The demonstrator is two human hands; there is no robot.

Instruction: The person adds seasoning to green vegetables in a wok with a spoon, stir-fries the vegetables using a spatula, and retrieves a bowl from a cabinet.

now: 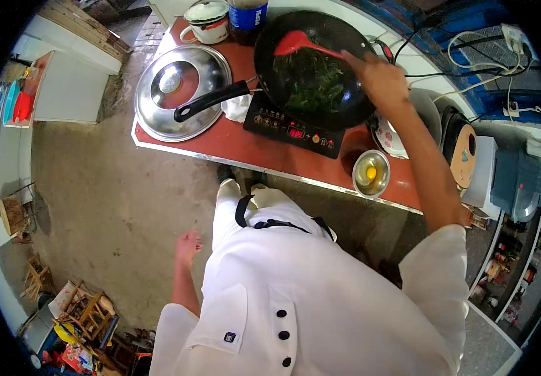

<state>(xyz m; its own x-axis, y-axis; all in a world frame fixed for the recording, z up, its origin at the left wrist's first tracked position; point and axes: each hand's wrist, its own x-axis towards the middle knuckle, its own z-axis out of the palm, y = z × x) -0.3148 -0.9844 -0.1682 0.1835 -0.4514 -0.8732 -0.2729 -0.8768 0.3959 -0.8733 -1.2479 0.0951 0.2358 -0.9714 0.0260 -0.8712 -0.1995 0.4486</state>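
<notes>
Head view, work at a red-topped counter with a pale edge strip [239, 149]. Dark, chopped leafy greens [314, 81] lie in a wide black wok with a long black handle [358, 105], which stands on a black electric cooktop with a lit red display [292, 130] midway along the counter, between its near and far edges; the figures cannot be read. Right hand [383, 81]: fingers wrapped about the handle of a red spatula [298, 42], whose blade is over the far-left part of the greens. Left hand [189, 245]: hangs well off the counter beside the body, fingers slackly bent, released, nothing seen in them. Progress, as judged: the greens are in the wok and look partly wilted, so cooking appears under way, though doneness cannot be told; they have not been dished out. A raw egg with whole yellow yolk [370, 172] is cracked but unbeaten, apart from the greens in a small round metal bowl [363, 188] by the near edge, toward the right end. A round steel lid with a glass ring [170, 80] is off the wok, set at the counter's near-left corner.
</notes>
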